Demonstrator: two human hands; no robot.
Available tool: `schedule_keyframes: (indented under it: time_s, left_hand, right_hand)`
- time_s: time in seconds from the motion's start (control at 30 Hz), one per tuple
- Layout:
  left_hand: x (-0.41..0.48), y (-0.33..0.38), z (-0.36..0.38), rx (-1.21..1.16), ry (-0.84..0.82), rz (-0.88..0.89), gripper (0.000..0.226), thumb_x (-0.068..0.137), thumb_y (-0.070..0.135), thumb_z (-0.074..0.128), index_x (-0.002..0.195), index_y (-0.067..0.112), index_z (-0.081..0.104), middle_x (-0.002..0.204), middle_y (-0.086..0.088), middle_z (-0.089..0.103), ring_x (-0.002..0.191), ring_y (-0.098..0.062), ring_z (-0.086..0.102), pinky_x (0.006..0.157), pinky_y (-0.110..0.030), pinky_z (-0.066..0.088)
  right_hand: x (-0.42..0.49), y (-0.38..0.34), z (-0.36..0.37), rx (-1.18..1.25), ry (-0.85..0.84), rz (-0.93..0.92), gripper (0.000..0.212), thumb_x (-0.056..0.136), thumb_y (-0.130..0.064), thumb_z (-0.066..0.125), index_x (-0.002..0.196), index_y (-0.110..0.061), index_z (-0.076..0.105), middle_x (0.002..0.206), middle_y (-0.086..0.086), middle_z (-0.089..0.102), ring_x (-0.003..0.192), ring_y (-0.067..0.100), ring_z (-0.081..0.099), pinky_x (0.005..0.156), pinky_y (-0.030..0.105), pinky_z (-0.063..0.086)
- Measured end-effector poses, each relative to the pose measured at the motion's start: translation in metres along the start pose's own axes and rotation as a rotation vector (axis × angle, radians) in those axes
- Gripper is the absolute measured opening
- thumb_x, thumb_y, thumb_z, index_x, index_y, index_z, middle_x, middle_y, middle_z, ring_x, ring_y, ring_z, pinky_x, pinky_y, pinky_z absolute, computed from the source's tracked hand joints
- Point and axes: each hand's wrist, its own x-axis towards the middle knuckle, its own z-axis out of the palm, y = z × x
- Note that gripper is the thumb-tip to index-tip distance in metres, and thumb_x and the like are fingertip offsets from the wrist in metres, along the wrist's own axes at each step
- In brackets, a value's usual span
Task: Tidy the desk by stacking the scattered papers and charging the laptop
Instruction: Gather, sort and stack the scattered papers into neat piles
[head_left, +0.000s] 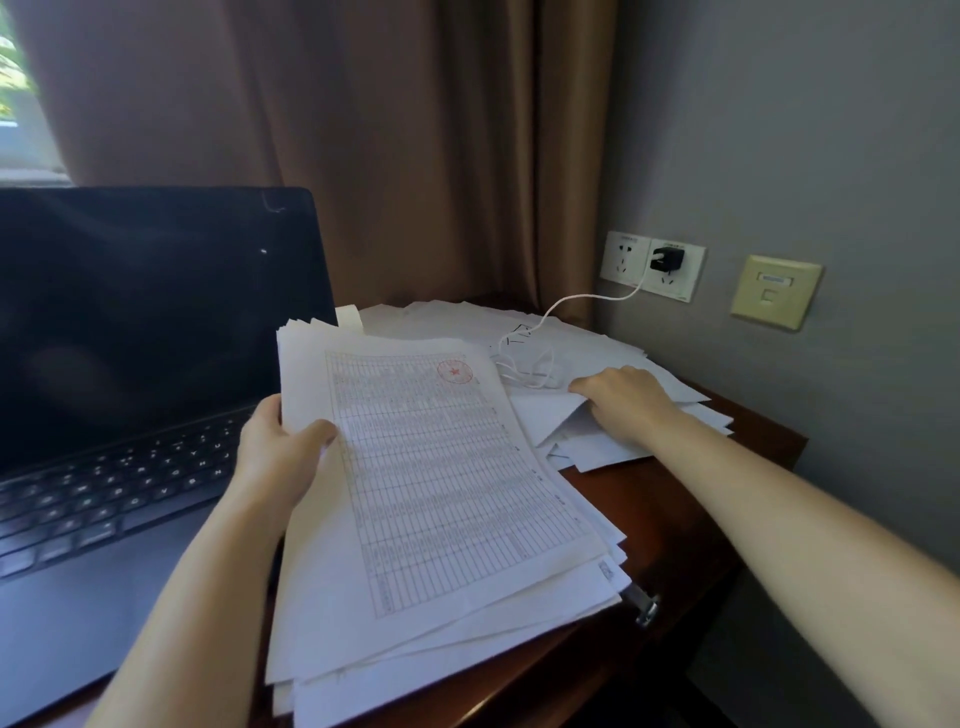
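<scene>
My left hand (283, 452) grips the left edge of a thick stack of papers (441, 499); its top sheet is a printed table with a red stamp. My right hand (621, 400) reaches into the loose white sheets (597, 447) scattered at the desk's far right, fingers curled under the edge of one sheet. An open black laptop (130, 364) with a dark screen stands on the left. A white charging cable (524, 364) lies coiled on the loose sheets and runs up to a black charger (667, 260) plugged into the wall socket.
The dark wooden desk (670, 519) ends at the right near a grey wall with a second socket plate (776, 291). Brown curtains (363, 130) hang behind. A metal drawer handle (647, 608) shows under the stack's corner.
</scene>
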Motion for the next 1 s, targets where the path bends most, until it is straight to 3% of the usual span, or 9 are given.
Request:
schedule_keyframes:
  time_s: [0.13, 0.23, 0.37, 0.6, 0.7, 0.83, 0.93, 1.0]
  left_hand:
    - [0.0, 0.0, 0.001, -0.019, -0.01, -0.015, 0.04, 0.089, 0.007, 0.057, 0.128, 0.011, 0.049, 0.117, -0.01, 0.058, 0.103, -0.031, 0.058, 0.077, -0.041, 0.045]
    - [0.0, -0.001, 0.004, -0.017, -0.017, -0.029, 0.039, 0.089, 0.008, 0.057, 0.128, 0.01, 0.049, 0.116, -0.011, 0.059, 0.103, -0.032, 0.058, 0.078, -0.041, 0.046]
    - [-0.003, 0.0, 0.009, -0.023, -0.016, -0.034, 0.041, 0.089, 0.007, 0.057, 0.13, 0.008, 0.049, 0.117, -0.011, 0.058, 0.101, -0.03, 0.056, 0.078, -0.041, 0.044]
    - [-0.009, 0.002, 0.019, -0.018, -0.032, -0.048, 0.04, 0.09, 0.005, 0.055, 0.129, 0.003, 0.047, 0.111, -0.012, 0.056, 0.093, -0.027, 0.053, 0.067, -0.035, 0.041]
    - [-0.01, 0.002, 0.019, 0.029, -0.056, -0.028, 0.029, 0.089, 0.002, 0.053, 0.118, 0.001, 0.053, 0.104, -0.013, 0.059, 0.085, -0.027, 0.055, 0.058, -0.03, 0.039]
    - [-0.005, -0.003, 0.019, 0.053, -0.074, -0.033, 0.033, 0.088, 0.003, 0.055, 0.12, 0.0, 0.054, 0.107, -0.016, 0.061, 0.082, -0.026, 0.058, 0.055, -0.03, 0.041]
    - [-0.002, -0.004, 0.019, 0.061, -0.07, -0.065, 0.038, 0.087, 0.005, 0.057, 0.125, 0.0, 0.051, 0.113, -0.018, 0.061, 0.088, -0.029, 0.058, 0.056, -0.031, 0.041]
    - [-0.003, -0.003, 0.02, 0.054, -0.071, -0.069, 0.037, 0.087, 0.004, 0.057, 0.124, -0.002, 0.051, 0.106, -0.017, 0.061, 0.08, -0.027, 0.058, 0.056, -0.031, 0.041]
  right_hand:
    - [-0.022, 0.021, -0.013, -0.056, -0.008, 0.056, 0.024, 0.086, -0.006, 0.041, 0.093, -0.021, 0.058, 0.103, 0.007, 0.065, 0.096, 0.031, 0.058, 0.062, 0.03, 0.033]
    - [-0.052, 0.041, -0.027, -0.052, -0.008, 0.116, 0.018, 0.09, -0.018, 0.043, 0.096, -0.023, 0.06, 0.106, 0.008, 0.065, 0.1, 0.034, 0.058, 0.067, 0.033, 0.038]
    - [-0.088, 0.059, -0.049, 0.215, 0.06, 0.189, 0.02, 0.089, -0.018, 0.051, 0.07, -0.019, 0.055, 0.09, 0.014, 0.067, 0.09, 0.037, 0.06, 0.068, 0.037, 0.045]
    - [-0.114, 0.052, -0.089, 0.329, 0.358, 0.373, 0.029, 0.093, -0.019, 0.052, 0.065, -0.013, 0.055, 0.083, 0.024, 0.064, 0.085, 0.043, 0.058, 0.06, 0.035, 0.03]
    - [-0.121, 0.049, -0.1, 0.352, 0.492, 0.391, 0.025, 0.092, -0.017, 0.053, 0.073, -0.005, 0.063, 0.077, 0.026, 0.062, 0.079, 0.046, 0.056, 0.06, 0.037, 0.034]
    - [-0.132, 0.041, -0.113, 0.276, 0.696, 0.43, 0.028, 0.091, -0.018, 0.052, 0.068, -0.002, 0.056, 0.064, 0.026, 0.056, 0.065, 0.048, 0.052, 0.055, 0.037, 0.034]
    - [-0.14, 0.024, -0.126, 0.26, 0.876, 0.355, 0.024, 0.085, -0.019, 0.048, 0.071, -0.005, 0.062, 0.055, 0.022, 0.054, 0.052, 0.046, 0.051, 0.05, 0.034, 0.039]
    - [-0.14, 0.003, -0.129, 0.268, 0.952, 0.221, 0.021, 0.084, -0.017, 0.05, 0.078, -0.008, 0.068, 0.055, 0.014, 0.057, 0.049, 0.039, 0.054, 0.046, 0.029, 0.041]
